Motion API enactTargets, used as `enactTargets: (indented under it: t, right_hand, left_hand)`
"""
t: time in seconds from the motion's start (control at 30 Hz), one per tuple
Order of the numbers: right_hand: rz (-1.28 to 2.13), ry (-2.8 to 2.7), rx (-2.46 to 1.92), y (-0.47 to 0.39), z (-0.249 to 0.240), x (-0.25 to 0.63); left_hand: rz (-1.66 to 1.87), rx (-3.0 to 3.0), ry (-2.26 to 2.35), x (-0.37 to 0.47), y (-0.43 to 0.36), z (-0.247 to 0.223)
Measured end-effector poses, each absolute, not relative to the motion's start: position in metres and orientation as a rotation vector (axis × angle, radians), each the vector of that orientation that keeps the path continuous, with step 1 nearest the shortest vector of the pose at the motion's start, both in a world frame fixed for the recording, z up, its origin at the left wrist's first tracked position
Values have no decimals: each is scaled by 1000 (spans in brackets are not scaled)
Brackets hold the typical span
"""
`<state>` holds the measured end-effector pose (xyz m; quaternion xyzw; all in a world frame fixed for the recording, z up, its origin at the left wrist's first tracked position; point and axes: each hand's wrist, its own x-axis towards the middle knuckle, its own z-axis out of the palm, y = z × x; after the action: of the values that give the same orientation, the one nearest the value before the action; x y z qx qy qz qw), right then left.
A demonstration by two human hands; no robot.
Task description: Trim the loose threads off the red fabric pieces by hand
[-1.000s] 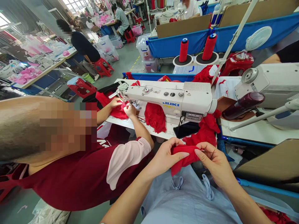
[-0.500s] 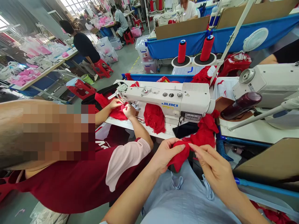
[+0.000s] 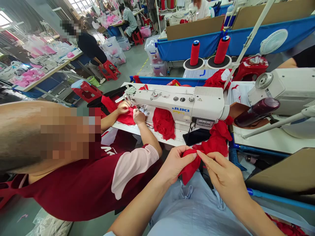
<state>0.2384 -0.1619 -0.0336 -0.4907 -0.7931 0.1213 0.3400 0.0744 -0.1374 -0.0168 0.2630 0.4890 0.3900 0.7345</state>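
Between my hands, above my lap, is a piece of red fabric (image 3: pixel 189 170). My left hand (image 3: pixel 176 163) pinches its upper edge between thumb and fingers, and the cloth hangs down below. Thumb and forefinger of my right hand (image 3: pixel 220 170) are pressed together at the fabric's right upper edge; the bit of cloth in that pinch is mostly covered by the fingertips. Just beyond, a heap of red fabric (image 3: pixel 216 139) lies at the table's edge beside a black phone-like slab (image 3: pixel 196 136).
A co-worker in a dark red top (image 3: pixel 81 190) sits close on the left, hands on red cloth at a white sewing machine (image 3: pixel 169 101). Red thread cones (image 3: pixel 194 54) stand behind it. A dark red bottle (image 3: pixel 257 112) and a cardboard panel (image 3: pixel 283 173) are on the right.
My right fingertips have shifted slightly left along the fabric's edge. My left hand keeps its pinch. The surroundings sit slightly further right in view, and the co-worker's head has tilted a little.
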Motion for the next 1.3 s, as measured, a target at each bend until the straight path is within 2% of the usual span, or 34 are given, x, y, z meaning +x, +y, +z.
enactTargets:
  t: [0.23, 0.6, 0.87, 1.03, 1.17, 1.3]
  right_hand:
    - [357, -2029, -1274, -163, -31, 238]
    - [870, -1678, -1228, -158, -19, 233]
    - [636, -1907, -1160, -160, -24, 240]
    - [624, -1866, -1184, -161, -23, 237]
    - [811, -1665, -1199, -161, -20, 232]
    - [1225, -1280, -1214, -160, -23, 227]
  left_hand:
    - [885, 646, 1082, 77, -140, -14]
    - [846, 516, 985, 73, -139, -13]
    - [892, 524, 988, 74, -140, -14]
    - [931, 609, 1007, 75, -141, -12]
    - [921, 618, 983, 73, -142, -12]
    - [878, 586, 939, 70, -142, -15]
